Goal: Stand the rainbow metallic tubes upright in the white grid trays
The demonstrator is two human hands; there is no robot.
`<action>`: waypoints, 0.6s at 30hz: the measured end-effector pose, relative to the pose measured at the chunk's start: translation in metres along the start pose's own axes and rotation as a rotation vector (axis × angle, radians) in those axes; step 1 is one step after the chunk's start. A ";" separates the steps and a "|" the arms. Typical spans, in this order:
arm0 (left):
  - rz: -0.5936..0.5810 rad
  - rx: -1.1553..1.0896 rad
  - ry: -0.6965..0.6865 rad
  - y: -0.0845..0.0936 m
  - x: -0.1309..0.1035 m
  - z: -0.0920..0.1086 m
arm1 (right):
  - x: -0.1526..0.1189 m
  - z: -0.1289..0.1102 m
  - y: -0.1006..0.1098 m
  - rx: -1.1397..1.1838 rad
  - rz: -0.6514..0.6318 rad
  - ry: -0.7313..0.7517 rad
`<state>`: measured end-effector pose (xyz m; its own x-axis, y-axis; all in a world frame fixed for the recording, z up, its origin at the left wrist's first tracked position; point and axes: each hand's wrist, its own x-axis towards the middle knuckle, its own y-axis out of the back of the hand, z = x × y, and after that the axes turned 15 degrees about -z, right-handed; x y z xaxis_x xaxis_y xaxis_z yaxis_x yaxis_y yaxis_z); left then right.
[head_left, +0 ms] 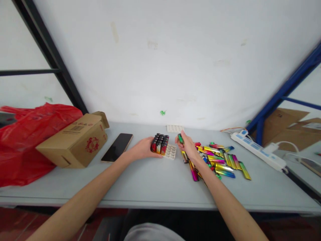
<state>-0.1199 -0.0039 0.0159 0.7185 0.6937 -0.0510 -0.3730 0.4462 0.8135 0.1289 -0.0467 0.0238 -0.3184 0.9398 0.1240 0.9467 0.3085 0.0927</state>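
Several upright lighters [159, 144] with dark tops stand close together at the left part of a white tray with round recesses [171, 151]. My left hand [145, 148] is wrapped round the left side of this group, thumb in front and fingers behind. Just right of the tray, my right hand [187, 144] holds a green lighter [180, 138] between thumb and fingers, above the table. A loose pile of shiny multicoloured lighters [217, 160] lies beside and partly under my right wrist.
A second white tray [175, 128] lies by the wall. On the left are a black phone [117, 147], a cardboard box [75, 140] and a red plastic bag [32, 140]. A white power strip [258, 151] with cables lies on the right of the grey table [155, 187].
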 end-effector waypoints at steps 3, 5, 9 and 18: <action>0.000 0.004 -0.003 0.000 0.000 0.000 | 0.000 0.004 0.001 -0.052 -0.067 0.040; 0.002 0.009 -0.005 0.000 0.000 0.000 | 0.001 0.008 0.002 -0.096 -0.084 0.060; 0.003 0.006 0.000 0.001 0.001 0.001 | 0.002 0.013 0.005 -0.262 -0.079 0.112; -0.004 0.000 -0.006 0.001 0.002 -0.001 | 0.001 0.021 0.012 -0.539 0.046 0.176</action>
<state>-0.1192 -0.0018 0.0159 0.7235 0.6884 -0.0509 -0.3698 0.4488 0.8135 0.1410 -0.0386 0.0047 -0.3247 0.8977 0.2978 0.8157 0.1064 0.5686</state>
